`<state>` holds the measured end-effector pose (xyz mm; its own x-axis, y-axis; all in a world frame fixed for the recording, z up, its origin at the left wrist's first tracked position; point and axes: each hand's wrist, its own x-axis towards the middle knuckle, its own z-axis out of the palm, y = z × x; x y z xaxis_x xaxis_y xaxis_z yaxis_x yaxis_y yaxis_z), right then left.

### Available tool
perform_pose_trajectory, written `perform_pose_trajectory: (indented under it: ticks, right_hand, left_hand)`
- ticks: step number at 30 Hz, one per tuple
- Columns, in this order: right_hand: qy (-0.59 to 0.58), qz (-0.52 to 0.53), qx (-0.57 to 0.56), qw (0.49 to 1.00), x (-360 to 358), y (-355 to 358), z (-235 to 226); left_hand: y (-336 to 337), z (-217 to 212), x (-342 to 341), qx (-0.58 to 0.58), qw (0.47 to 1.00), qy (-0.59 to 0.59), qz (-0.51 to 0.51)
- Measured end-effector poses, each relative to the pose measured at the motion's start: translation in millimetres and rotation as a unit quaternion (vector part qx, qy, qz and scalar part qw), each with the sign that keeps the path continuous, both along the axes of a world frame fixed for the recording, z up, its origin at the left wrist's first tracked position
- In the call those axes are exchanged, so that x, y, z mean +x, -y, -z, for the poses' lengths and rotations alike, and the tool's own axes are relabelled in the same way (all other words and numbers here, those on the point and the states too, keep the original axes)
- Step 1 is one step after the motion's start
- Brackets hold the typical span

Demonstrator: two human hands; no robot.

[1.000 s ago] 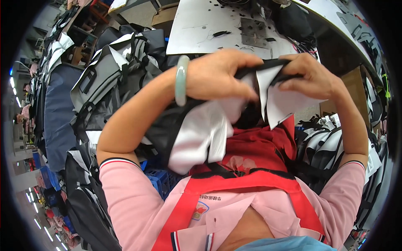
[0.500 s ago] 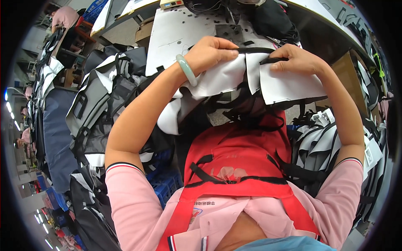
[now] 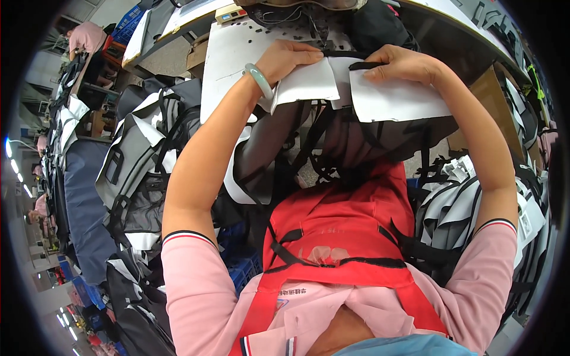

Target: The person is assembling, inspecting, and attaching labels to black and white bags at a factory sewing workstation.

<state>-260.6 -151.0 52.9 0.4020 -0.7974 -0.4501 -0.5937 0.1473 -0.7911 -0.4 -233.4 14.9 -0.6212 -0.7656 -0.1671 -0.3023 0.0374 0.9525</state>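
Observation:
My left hand (image 3: 286, 61), with a pale green bangle (image 3: 260, 82) on the wrist, pinches the black-edged top of a white-faced fabric panel (image 3: 309, 83). Further right, my right hand (image 3: 399, 64) grips the same dark edge, thumb over the white side and fingers behind. White flaps (image 3: 395, 98) hang down from the edge between and under the hands. Below them droops sheer black mesh (image 3: 279, 133) with black straps, down toward my red apron (image 3: 350, 213). The edge lies close in front of the sewing machine's needle area (image 3: 320, 37); whether it touches there I cannot tell.
Black scraps and thread lie on the white table (image 3: 228, 62). Grey and black fabric pieces (image 3: 139, 157) are heaped at left, above a blue crate (image 3: 243, 270). White and grey panels (image 3: 454, 199) are stacked at right, near a cardboard box (image 3: 484, 113). A person (image 3: 88, 37) sits far left.
Both hands have moved forward toward the machine with the panel, shifting slightly left. The white flaps now hang flatter, and more of the black mesh shows below.

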Motion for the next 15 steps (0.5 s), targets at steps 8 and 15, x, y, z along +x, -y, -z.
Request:
perform_pose_trajectory:
  ticks: [8, 15]
  right_hand:
    - [0.024, 0.019, -0.006, 1.000, 4.4, 6.5, 1.8]
    - [0.009, 0.034, -0.015, 0.999, 5.0, 15.4, 1.0]
  left_hand:
    - [15.3, 11.9, -0.8, 0.004, 1.000, -0.018, -0.013]
    - [23.2, 9.9, -3.8, -0.031, 0.999, -0.003, -0.018]
